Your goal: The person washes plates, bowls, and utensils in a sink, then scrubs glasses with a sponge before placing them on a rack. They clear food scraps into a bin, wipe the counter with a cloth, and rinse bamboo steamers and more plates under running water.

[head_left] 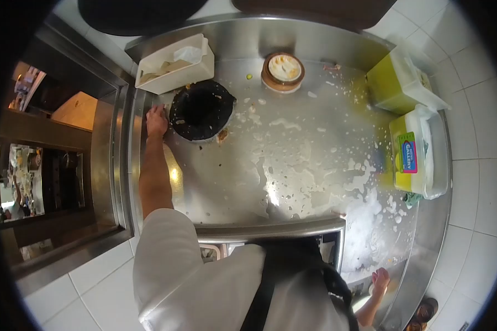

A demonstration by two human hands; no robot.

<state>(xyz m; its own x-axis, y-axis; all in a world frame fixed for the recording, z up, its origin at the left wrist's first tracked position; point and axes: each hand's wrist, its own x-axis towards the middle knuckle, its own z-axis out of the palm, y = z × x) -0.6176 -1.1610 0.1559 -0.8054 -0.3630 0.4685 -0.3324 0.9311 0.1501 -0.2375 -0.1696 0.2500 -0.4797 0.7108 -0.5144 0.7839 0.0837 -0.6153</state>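
Note:
My left hand (157, 120) reaches to the far left of the steel counter (232, 182), its fingers curled down against the surface. What they hold, if anything, is hidden. Just right of it is a round black thing (202, 110) with a dark hollow middle and food scraps on its rim. Behind both stands a cream plastic bin (176, 66) with pale pieces inside. My right hand (380, 278) hangs low at the counter's front right, loosely bent with its fingers apart and nothing visible in it.
A brown pot (283, 73) with whitish contents stands at the back. On the right are a yellow-green container (397, 83) and a lidded tub (419, 151) with a bright label. Water puddles and crumbs cover the counter. A raised metal lip (270, 229) runs along the front.

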